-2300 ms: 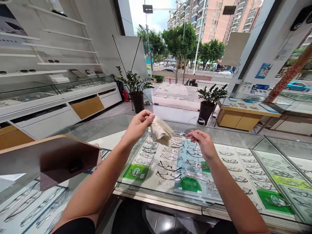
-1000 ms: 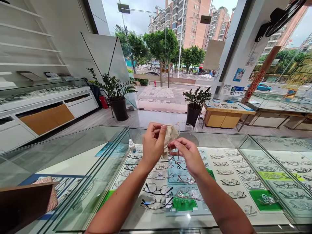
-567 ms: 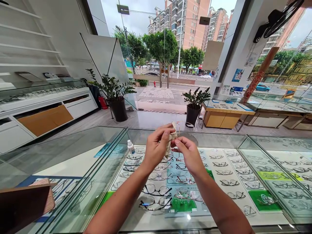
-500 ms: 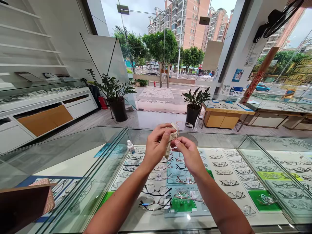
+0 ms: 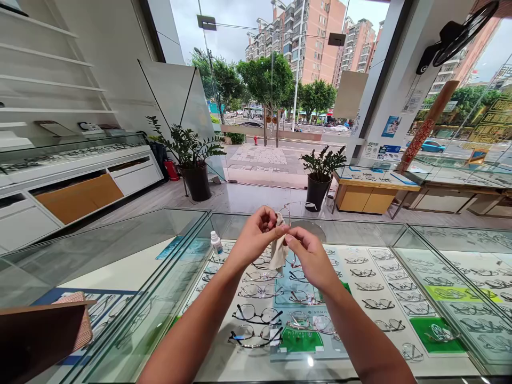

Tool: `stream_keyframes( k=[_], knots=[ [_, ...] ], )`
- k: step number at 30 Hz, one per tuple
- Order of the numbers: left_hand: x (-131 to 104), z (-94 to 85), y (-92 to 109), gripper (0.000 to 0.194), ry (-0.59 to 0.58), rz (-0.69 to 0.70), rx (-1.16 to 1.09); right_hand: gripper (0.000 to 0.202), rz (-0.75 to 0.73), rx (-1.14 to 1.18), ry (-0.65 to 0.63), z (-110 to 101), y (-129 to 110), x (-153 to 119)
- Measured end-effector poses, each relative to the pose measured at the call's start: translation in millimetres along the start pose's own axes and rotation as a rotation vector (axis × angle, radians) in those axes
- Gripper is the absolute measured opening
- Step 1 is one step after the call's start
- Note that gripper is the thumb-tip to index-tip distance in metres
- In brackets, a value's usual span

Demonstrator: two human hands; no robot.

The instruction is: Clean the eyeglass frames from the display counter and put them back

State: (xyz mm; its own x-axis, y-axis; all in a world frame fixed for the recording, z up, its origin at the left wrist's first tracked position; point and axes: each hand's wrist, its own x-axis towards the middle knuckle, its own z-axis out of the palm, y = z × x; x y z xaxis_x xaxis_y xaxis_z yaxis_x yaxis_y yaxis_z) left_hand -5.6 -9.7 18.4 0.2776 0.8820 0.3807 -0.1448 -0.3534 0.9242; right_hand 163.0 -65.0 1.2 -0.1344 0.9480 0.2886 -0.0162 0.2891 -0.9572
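My left hand [image 5: 262, 229] is closed on a beige cleaning cloth [image 5: 279, 253], whose loose end hangs below the fingers. Thumb and forefinger of my right hand [image 5: 308, 248] pinch a pair of thin-rimmed eyeglasses [image 5: 288, 209] at the frame. The eyeglasses are partly hidden by the fingers and cloth, and one temple points up and to the right. Both hands meet above a glass display case [image 5: 224, 368]. Inside it lie rows of spectacles, among them a dark-rimmed pair [image 5: 256, 335] below my hands.
A small white bottle [image 5: 216, 242] stands left of my hands. A round, clear dish-like thing [image 5: 310, 230] is behind my right hand. At lower left juts a dark brown box-like object [image 5: 44, 336]. Potted plants [image 5: 318, 189] stand on the floor beyond the case.
My left fingers have shifted on the cloth, which now hangs lower and looser. My right hand has stayed near the same spot on the eyeglasses. The view has shifted slightly.
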Motion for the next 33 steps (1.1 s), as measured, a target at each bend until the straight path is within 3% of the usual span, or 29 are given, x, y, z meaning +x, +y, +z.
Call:
stream_keyframes(
  k=[4, 10, 13, 23, 26, 29, 33],
  knots=[
    [-1, 5.0, 2, 0.041, -0.013, 0.033, 0.082, 0.032, -0.018, -0.004, -0.004, -1, -3, -1],
    [0, 9.8, -4, 0.039, 0.115, 0.093, 0.087, 0.032, -0.025, 0.014, 0.009, -3, -1, 1],
    [-2, 8.0, -6, 0.032, 0.109, 0.120, 0.121, 0.032, -0.038, 0.018, -0.014, -3, 0, 1],
    [-4, 13.1, -2, 0.020, 0.155, 0.318, 0.250, 0.031, -0.003, -0.015, -0.042, -3, 4, 2],
    [-2, 12.3, -5, 0.024, 0.183, 0.245, 0.162, 0.031, -0.025, -0.009, -0.051, -2, 2, 1],
    [0, 4.9, -9, 0.040, 0.211, 0.074, 0.140, 0.030, -0.038, -0.013, -0.039, -1, 0, 1],
    [1, -4.0, -6, 0.045, 0.063, -0.106, 0.193, 0.032, -0.038, -0.038, -0.043, -2, 1, 2]
  ],
)
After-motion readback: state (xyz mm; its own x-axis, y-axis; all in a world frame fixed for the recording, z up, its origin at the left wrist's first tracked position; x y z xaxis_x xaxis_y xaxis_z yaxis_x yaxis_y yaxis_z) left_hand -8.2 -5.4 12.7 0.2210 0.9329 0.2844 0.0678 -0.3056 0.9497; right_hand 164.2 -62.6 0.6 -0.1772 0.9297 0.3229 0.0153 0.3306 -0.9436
